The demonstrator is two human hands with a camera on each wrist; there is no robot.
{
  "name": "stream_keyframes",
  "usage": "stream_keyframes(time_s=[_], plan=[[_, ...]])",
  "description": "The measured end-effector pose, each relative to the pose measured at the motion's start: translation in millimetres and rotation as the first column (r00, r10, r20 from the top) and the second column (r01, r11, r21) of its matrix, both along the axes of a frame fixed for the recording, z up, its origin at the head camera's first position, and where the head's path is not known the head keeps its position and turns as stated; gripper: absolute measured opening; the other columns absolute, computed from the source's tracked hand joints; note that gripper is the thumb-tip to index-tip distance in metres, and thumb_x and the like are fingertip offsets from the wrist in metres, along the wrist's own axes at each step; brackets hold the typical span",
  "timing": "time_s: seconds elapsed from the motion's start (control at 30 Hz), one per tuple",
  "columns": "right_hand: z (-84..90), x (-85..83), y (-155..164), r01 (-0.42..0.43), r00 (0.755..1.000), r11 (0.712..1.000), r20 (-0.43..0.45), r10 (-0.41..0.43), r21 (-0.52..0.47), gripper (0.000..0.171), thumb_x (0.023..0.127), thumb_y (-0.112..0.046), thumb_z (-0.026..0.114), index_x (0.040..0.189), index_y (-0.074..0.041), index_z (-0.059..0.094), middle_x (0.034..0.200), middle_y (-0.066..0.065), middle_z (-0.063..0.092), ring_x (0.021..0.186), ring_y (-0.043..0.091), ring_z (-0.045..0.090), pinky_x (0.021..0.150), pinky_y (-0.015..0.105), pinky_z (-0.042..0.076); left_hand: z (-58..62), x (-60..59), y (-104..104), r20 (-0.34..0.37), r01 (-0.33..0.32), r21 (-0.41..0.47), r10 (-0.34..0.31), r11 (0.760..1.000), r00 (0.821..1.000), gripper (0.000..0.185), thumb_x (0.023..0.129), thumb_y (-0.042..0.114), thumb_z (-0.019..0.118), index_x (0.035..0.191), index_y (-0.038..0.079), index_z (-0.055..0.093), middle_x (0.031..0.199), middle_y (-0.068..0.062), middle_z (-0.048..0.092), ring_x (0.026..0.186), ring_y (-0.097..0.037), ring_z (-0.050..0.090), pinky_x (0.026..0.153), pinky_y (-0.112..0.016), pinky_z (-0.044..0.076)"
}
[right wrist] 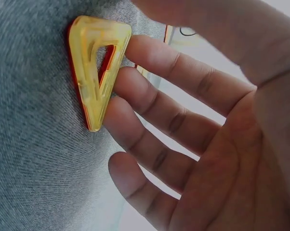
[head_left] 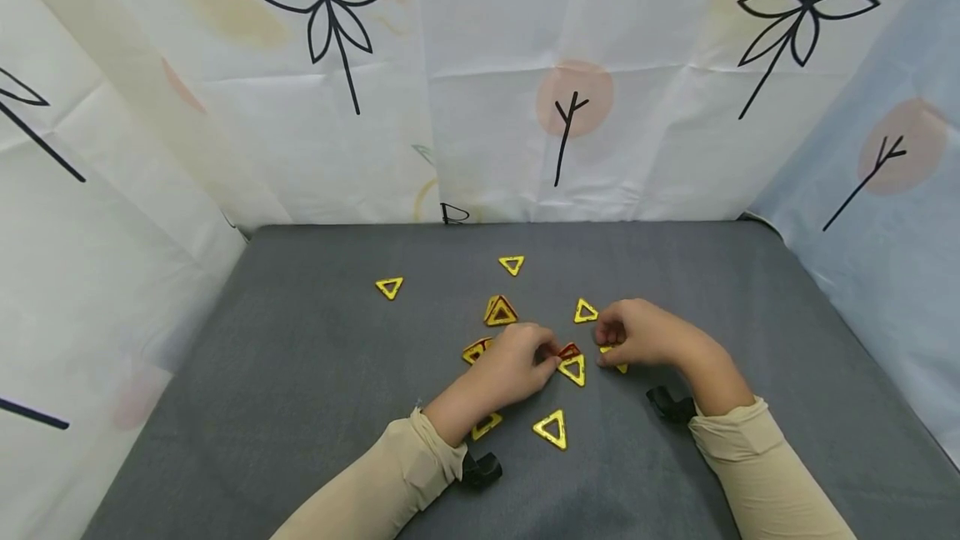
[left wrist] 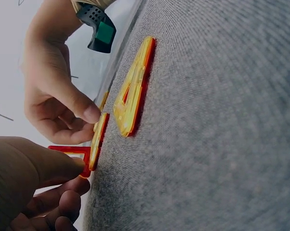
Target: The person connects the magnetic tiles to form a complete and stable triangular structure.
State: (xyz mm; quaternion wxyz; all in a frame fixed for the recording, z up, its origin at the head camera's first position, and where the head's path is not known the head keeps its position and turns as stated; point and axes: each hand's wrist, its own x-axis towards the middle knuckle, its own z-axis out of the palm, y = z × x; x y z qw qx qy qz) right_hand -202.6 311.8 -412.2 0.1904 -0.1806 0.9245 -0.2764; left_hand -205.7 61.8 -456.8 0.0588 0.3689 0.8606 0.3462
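My left hand pinches a red triangular magnetic tile between thumb and fingers, holding it raised on edge against a flat yellow triangular tile. To the right, my right hand is over another yellow triangular tile. Its fingertips are right at that tile's edge, fingers loosely bent, with the thumb apart from them in the right wrist view. Nearer the body lies a flat yellow tile. Another tile is partly hidden under the left forearm.
A small pyramid of tiles stands beyond the left hand. Another raised tile shape is beside that hand, partly covered. Single yellow tiles lie farther back: one tile at left, one centre, one near the right hand. Grey cloth covers the table.
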Motion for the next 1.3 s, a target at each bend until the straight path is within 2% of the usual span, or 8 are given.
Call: stream_keyframes(time_s=[0.4, 0.67, 0.83, 1.07, 1.3], plan=[[-0.7, 0.6, -0.1, -0.018, 1.0, 1.0, -0.021, 0.018, 0.021, 0.01, 0.091, -0.007, 0.082, 0.09, -0.011, 0.073, 0.085, -0.002, 0.067, 0.072, 0.011, 0.059, 0.065, 0.03, 0.051, -0.1, 1.4, 0.2, 0.007, -0.002, 0.018, 0.002, 1.0, 1.0, 0.008, 0.102, 0.012, 0.072, 0.101, 0.011, 0.079, 0.092, 0.001, 0.074, 0.076, -0.003, 0.06, 0.072, -0.021, 0.052], [-0.9, 1.5, -1.2, -0.043, 0.988, 0.999, -0.148, 0.046, 0.023, 0.008, 0.093, -0.005, 0.079, 0.094, -0.012, 0.074, 0.096, 0.001, 0.069, 0.089, 0.015, 0.066, 0.078, 0.038, 0.055, -1.0, 1.2, 0.4, 0.011, -0.006, 0.023, 0.006, 1.0, 1.0, 0.009, 0.102, 0.011, 0.071, 0.1, 0.011, 0.079, 0.09, 0.001, 0.073, 0.072, -0.001, 0.058, 0.068, -0.019, 0.049], [1.2, 3.1, -2.3, -0.068, 0.975, 0.997, -0.212, 0.059, -0.037, 0.008, 0.094, -0.005, 0.079, 0.097, -0.012, 0.075, 0.097, -0.001, 0.07, 0.091, 0.016, 0.066, 0.081, 0.043, 0.057, -0.8, 0.6, 0.3, 0.014, -0.004, 0.026, 0.004, 1.0, 1.0, 0.008, 0.101, 0.01, 0.071, 0.1, 0.01, 0.079, 0.09, 0.001, 0.073, 0.07, -0.001, 0.057, 0.066, -0.019, 0.048], [3.2, 3.7, -4.9, -0.106, 0.968, 0.986, -0.241, 0.073, -0.129, 0.009, 0.096, -0.006, 0.079, 0.102, -0.012, 0.075, 0.099, -0.002, 0.07, 0.091, 0.01, 0.066, 0.082, 0.044, 0.059, 0.4, 0.5, 0.4, 0.0, -0.01, 0.024, 0.01, 1.0, 1.0, 0.008, 0.101, 0.009, 0.072, 0.102, 0.009, 0.08, 0.093, -0.001, 0.075, 0.072, -0.001, 0.059, 0.067, -0.018, 0.049], [3.6, 4.0, -9.0, -0.13, 0.964, 0.962, -0.258, 0.067, -0.239, 0.009, 0.096, -0.005, 0.079, 0.101, -0.011, 0.076, 0.102, -0.001, 0.071, 0.088, 0.007, 0.065, 0.08, 0.037, 0.057, 0.1, 0.7, 0.7, 0.001, -0.022, 0.039, 0.022, 0.999, 1.0, 0.009, 0.101, 0.007, 0.071, 0.102, 0.006, 0.079, 0.093, -0.004, 0.075, 0.071, -0.003, 0.059, 0.066, -0.019, 0.05]])
